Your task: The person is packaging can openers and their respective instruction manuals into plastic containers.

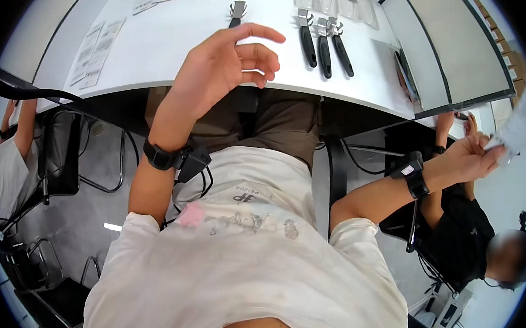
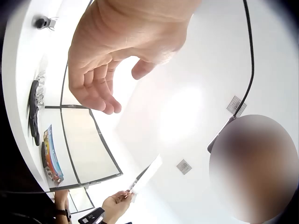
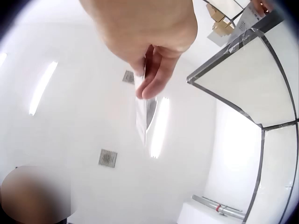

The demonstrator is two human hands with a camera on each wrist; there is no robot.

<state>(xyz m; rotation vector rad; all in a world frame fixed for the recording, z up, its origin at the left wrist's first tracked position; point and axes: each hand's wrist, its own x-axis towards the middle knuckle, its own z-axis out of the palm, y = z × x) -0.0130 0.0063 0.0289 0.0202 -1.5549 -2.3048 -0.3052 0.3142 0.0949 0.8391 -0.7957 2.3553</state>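
White package (image 1: 519,128), pinched in narrow right grip (image 1: 472,158), left grip (image 1: 218,66) loosely curved

Your left arm (image 1: 174,124) extends forward from the torso (image 1: 249,273), and your left hand (image 1: 218,69) hangs unsupported at its end. Its fingers (image 2: 96,88) bend loosely together and point toward your right, with the thumb (image 2: 142,70) apart from them. Your right arm (image 1: 364,198) reaches out to your right, well away from the torso. There your right hand (image 1: 474,157) holds a pinch, the digits (image 3: 156,84) drawn in close.
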